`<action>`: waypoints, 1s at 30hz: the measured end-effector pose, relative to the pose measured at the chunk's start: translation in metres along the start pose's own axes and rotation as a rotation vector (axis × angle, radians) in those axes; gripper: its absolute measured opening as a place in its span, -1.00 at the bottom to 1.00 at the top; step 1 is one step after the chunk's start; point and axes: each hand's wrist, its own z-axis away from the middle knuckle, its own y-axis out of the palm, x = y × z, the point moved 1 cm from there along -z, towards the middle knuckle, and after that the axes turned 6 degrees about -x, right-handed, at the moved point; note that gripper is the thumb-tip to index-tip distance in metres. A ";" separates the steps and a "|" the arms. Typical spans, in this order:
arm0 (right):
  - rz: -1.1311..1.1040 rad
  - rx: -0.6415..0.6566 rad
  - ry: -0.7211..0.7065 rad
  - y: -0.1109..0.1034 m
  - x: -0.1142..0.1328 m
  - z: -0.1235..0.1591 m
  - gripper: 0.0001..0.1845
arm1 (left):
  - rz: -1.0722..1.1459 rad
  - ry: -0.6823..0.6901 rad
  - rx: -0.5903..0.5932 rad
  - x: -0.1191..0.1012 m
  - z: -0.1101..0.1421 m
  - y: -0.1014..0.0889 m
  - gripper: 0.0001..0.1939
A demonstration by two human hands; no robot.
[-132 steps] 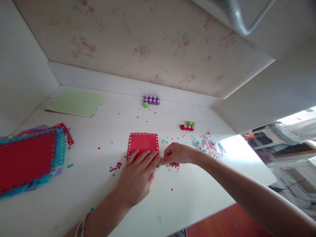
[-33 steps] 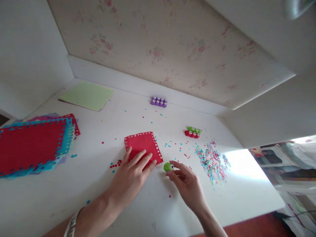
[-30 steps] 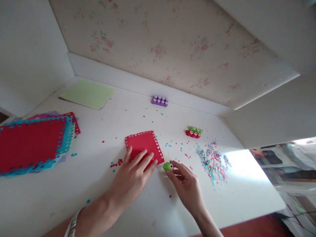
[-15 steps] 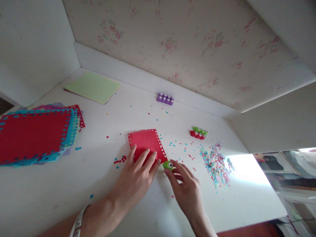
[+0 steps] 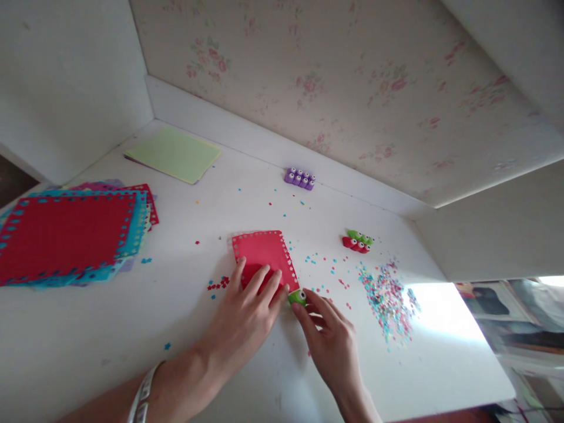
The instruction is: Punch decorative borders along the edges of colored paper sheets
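The red sheet [image 5: 267,252] was held flat on the white table [image 5: 185,311] beneath the spread fingers of the left hand [image 5: 247,308], one punched edge turned toward the wall [image 5: 273,100]. At its near right corner, the green punch [image 5: 296,298] was pinched by the right hand [image 5: 330,332], eye-like button up; its long axis could not be told.

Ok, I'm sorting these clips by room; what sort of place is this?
Probably a home craft spot: punched red paper, scattered confetti and flowered wallpaper.
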 end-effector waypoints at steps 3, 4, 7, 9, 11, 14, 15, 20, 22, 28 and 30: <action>0.004 -0.017 0.022 0.001 -0.001 -0.001 -0.68 | 0.010 0.006 -0.001 0.000 0.001 0.001 -0.62; 0.004 -0.024 0.026 0.001 -0.001 -0.001 -0.68 | 0.015 0.006 -0.003 0.000 0.001 0.001 -0.62; 0.003 -0.039 0.024 0.002 -0.001 0.000 -0.68 | 0.020 0.000 -0.007 0.000 0.001 0.000 -0.62; 0.010 -0.047 0.026 0.002 -0.001 0.001 -0.66 | 0.018 -0.004 -0.008 0.000 0.000 0.000 -0.63; 0.022 -0.046 0.032 0.001 -0.001 0.000 -0.61 | 0.016 -0.010 -0.013 0.000 -0.001 -0.001 -0.65; 0.028 -0.018 0.040 -0.002 -0.001 -0.002 -0.55 | 0.012 -0.014 -0.031 0.000 -0.002 0.000 -0.67; 0.021 -0.007 0.038 -0.002 -0.001 -0.003 -0.57 | 0.008 -0.012 -0.035 0.000 -0.002 0.000 -0.67; 0.001 -0.026 -0.002 -0.001 0.000 -0.002 -0.67 | -0.026 -0.002 -0.037 0.000 -0.001 0.002 -0.66; 0.024 -0.038 -0.032 0.000 0.000 0.000 -0.69 | -0.033 0.002 -0.036 -0.001 -0.001 0.003 -0.66; 0.126 -0.043 -0.149 0.003 0.004 0.000 -0.71 | -0.038 -0.002 -0.032 -0.001 0.000 0.004 -0.67; 0.168 -0.051 -0.190 0.004 0.006 -0.002 -0.71 | -0.034 0.002 -0.031 -0.001 0.000 0.004 -0.67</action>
